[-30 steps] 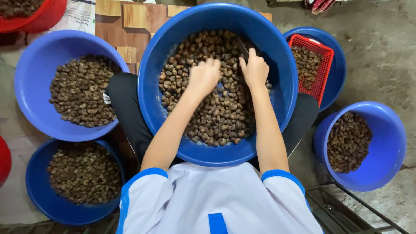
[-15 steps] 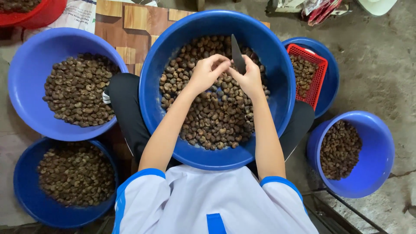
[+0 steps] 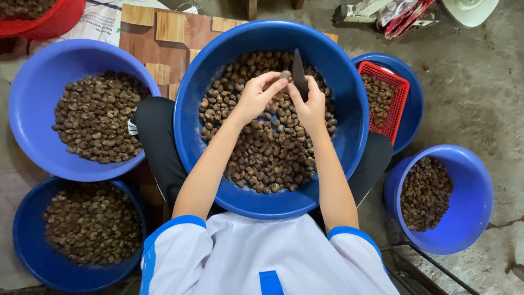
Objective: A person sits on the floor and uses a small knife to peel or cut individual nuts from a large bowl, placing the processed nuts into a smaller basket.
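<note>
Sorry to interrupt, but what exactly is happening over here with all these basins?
A person sits with a large blue basin of brown nuts in the lap. The left hand pinches a single nut at its fingertips, and the right hand holds a dark knife with its blade right beside that nut. Three more blue basins of similar nuts sit around, and a red basket of nuts rests in another blue basin on the right.

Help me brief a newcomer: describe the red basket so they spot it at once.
Start at the big blue basin on the person's lap, full of brown nuts. Just to its right sits a smaller blue basin, and the red basket lies inside it. It is the only rectangular, mesh-sided container; the rest are round tubs.
</note>
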